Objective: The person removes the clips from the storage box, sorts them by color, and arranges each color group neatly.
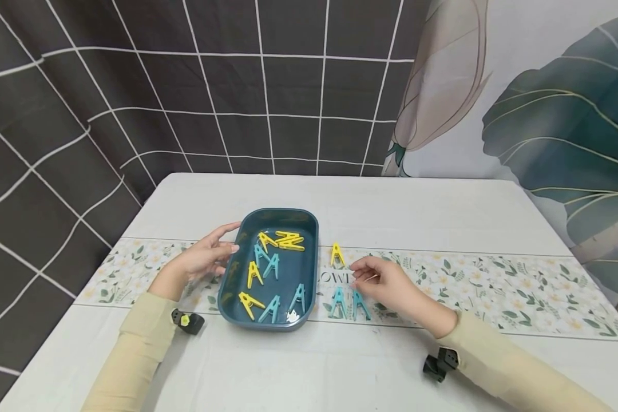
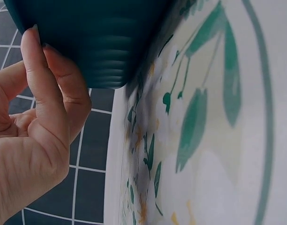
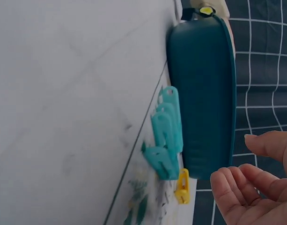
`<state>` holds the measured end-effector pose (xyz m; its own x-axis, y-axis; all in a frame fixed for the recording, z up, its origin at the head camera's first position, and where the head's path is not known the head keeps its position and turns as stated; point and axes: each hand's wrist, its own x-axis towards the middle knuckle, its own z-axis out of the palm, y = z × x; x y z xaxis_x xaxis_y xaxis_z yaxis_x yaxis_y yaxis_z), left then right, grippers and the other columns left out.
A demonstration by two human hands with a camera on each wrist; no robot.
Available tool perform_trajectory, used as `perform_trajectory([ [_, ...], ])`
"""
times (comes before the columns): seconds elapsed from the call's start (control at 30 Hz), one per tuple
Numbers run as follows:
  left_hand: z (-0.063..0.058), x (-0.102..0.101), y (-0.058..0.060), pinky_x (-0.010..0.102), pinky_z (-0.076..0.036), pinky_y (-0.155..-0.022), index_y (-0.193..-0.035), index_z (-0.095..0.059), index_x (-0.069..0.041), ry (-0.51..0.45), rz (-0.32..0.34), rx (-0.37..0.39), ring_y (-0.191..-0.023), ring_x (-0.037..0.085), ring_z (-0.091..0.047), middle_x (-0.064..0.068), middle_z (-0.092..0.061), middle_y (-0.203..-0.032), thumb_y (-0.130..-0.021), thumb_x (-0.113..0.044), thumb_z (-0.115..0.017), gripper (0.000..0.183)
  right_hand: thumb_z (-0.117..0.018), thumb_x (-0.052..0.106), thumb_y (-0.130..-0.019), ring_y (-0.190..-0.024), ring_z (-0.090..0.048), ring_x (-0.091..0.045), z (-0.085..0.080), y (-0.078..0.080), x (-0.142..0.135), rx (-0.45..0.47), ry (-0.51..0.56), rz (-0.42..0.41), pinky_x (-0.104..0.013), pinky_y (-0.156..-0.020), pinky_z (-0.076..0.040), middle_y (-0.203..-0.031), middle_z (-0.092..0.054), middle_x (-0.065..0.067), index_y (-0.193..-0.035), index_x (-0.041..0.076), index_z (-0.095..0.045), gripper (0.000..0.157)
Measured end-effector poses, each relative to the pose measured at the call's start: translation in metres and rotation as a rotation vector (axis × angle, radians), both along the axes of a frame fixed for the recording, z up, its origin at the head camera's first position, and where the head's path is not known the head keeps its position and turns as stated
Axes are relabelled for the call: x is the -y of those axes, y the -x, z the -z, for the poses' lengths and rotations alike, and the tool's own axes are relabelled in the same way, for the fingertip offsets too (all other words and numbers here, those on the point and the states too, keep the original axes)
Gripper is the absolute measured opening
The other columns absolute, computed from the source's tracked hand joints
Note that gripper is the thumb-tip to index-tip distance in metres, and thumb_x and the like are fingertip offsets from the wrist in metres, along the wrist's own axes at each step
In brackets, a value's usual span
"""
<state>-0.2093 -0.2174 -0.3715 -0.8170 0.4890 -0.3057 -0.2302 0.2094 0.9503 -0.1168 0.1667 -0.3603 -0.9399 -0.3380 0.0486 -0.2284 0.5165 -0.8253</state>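
A dark teal plastic tray holds several yellow and light-blue clothespins, among them a yellow clothespin near its left side. My left hand is at the tray's left wall, fingers extended; the left wrist view shows fingertips against its outside. To the right of the tray, my right hand is held over the table, thumb and fingers apart with nothing between them in the right wrist view. Near its fingertips stand a yellow clothespin and two light-blue clothespins, also seen as light-blue clothespins beside the tray.
A white tablecloth with a flowered band and printed letters covers the table. Behind it hangs a dark grid-patterned curtain, with a leaf-patterned cloth at the right. Both wrists carry small black cameras.
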Motion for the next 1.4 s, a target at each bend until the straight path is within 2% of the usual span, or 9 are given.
perform_trajectory([
  [0.4, 0.002, 0.000, 0.001, 0.018, -0.053, -0.055, -0.153, -0.009, -0.019, -0.022, -0.010, 0.004, -0.073, 0.008, -0.062, -0.002, -0.065, -0.102, -0.099, -0.014, -0.051, 0.069, -0.066, 0.003, -0.086, -0.086, -0.063, -0.021, -0.009, 0.006, 0.033, -0.136, 0.009, -0.109, -0.027, -0.076, -0.055, -0.099, -0.064, -0.017, -0.108, -0.007, -0.063, 0.025],
  [0.7, 0.001, 0.000, 0.002, 0.019, -0.054, -0.056, -0.153, -0.008, -0.019, -0.023, -0.008, 0.006, -0.078, 0.009, -0.064, 0.000, -0.062, -0.109, -0.099, -0.012, -0.049, 0.068, -0.068, 0.009, -0.087, -0.091, -0.063, -0.024, -0.019, 0.012, 0.060, -0.199, -0.010, -0.202, -0.028, -0.080, -0.055, -0.104, -0.064, -0.015, -0.111, -0.002, -0.063, 0.027],
  [1.0, 0.003, 0.000, 0.001, 0.018, -0.053, -0.054, -0.153, -0.010, -0.019, -0.028, -0.013, 0.008, -0.075, 0.008, -0.063, -0.002, -0.064, -0.105, -0.099, -0.013, -0.050, 0.068, -0.069, 0.013, -0.087, -0.095, -0.062, -0.025, -0.027, 0.020, 0.092, -0.203, -0.071, -0.288, -0.023, -0.083, -0.053, -0.107, -0.064, -0.013, -0.112, 0.001, -0.063, 0.028],
  [1.17, 0.003, 0.000, 0.001, 0.018, -0.053, -0.054, -0.153, -0.009, -0.018, -0.045, -0.007, 0.001, -0.074, 0.008, -0.062, -0.003, -0.065, -0.102, -0.099, -0.013, -0.050, 0.068, -0.069, 0.014, -0.087, -0.094, -0.062, -0.024, -0.025, 0.024, 0.109, -0.207, -0.096, -0.318, -0.025, -0.082, -0.053, -0.104, -0.064, -0.013, -0.111, 0.000, -0.063, 0.029],
  [1.4, 0.003, 0.000, 0.000, 0.018, -0.052, -0.053, -0.153, -0.009, -0.018, -0.044, -0.010, 0.004, -0.072, 0.007, -0.062, -0.003, -0.065, -0.100, -0.099, -0.012, -0.049, 0.067, -0.069, 0.019, -0.088, -0.094, -0.062, -0.020, -0.022, 0.027, 0.133, -0.152, -0.170, -0.340, -0.023, -0.080, -0.053, -0.104, -0.065, -0.012, -0.112, -0.001, -0.063, 0.032],
])
